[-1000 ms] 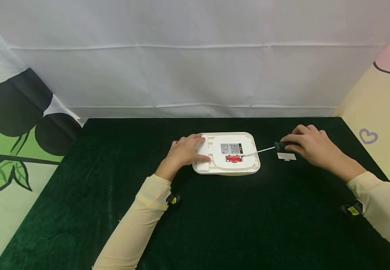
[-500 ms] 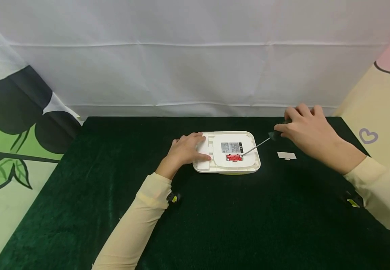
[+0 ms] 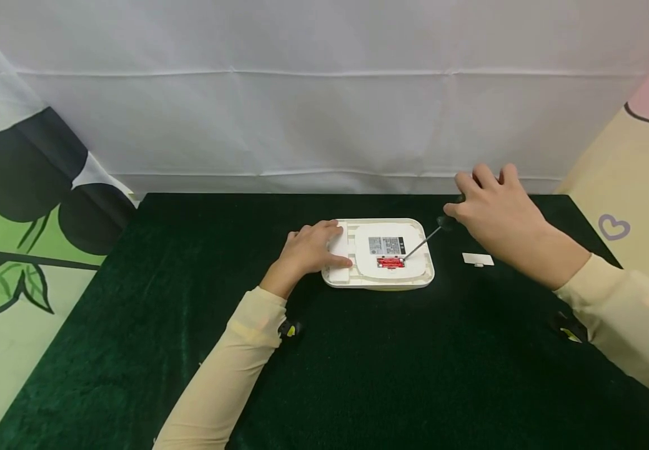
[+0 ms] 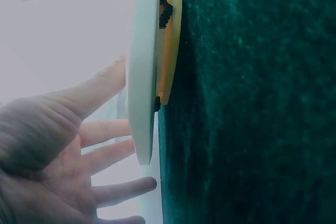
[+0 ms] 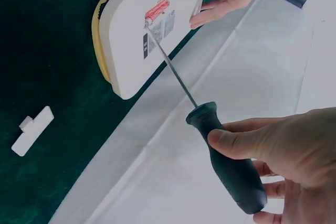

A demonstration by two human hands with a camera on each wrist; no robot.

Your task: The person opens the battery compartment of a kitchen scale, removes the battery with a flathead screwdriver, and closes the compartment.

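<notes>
A white, rounded rectangular battery-powered device (image 3: pixel 363 275) lies on the green cloth, its back with a printed label facing up. Red batteries (image 3: pixel 390 262) sit in its uncovered compartment. My left hand (image 3: pixel 312 251) holds the device's left end, thumb and fingers spread around it. With my right hand (image 3: pixel 495 212) I grip the dark handle of a screwdriver (image 5: pixel 226 163), thumb laid along it. The shaft slants down to the left, its tip right at the batteries' right end. Beside the device, to the right, lies a small white battery cover (image 3: pixel 478 259) with a tab.
Dark green cloth (image 3: pixel 391 375) covers the table. A white curtain (image 3: pixel 279 125) hangs behind its back edge. Printed cloth panels stand at both sides, with a heart (image 3: pixel 613 227) on the right one. Under the device a yellow layer (image 4: pixel 173 40) shows.
My right hand has risen and moved left, tilting the screwdriver from nearly flat to steeper. The tip stays at the batteries' right end. My left hand and the device hold their place.
</notes>
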